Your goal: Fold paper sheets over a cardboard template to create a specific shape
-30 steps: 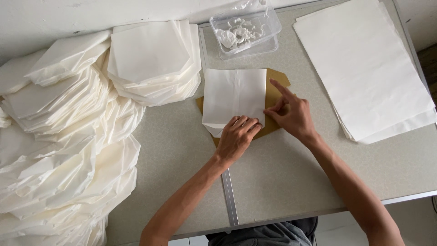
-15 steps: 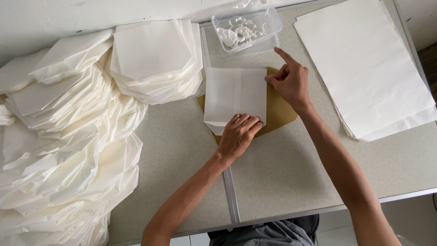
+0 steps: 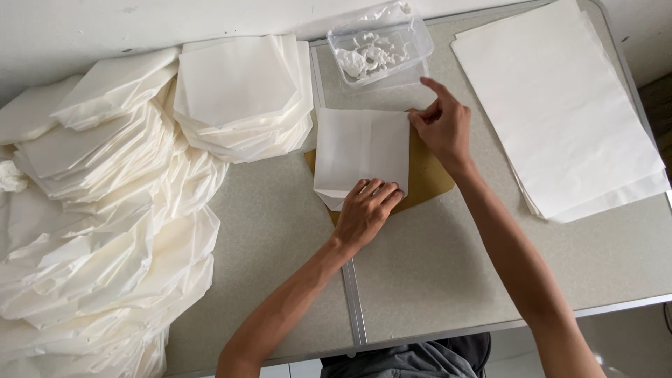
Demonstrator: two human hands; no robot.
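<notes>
The folded white paper (image 3: pixel 360 150) is lying on a brown board (image 3: pixel 427 175) on the grey surface (image 3: pixel 434 266). The left hand (image 3: pixel 367 210) is pressing its lower edge, fingers flat together. The right hand (image 3: pixel 442 126) is pinching its upper right corner, just below the clear plastic container (image 3: pixel 381 45).

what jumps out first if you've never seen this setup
The big heap of folded white paper bags filling the table's left side. At centre, the left hand presses the near edge of a folded white sheet lying on a brown board, while the right hand pinches its far right corner. A stack of flat sheets lies at right.
</notes>
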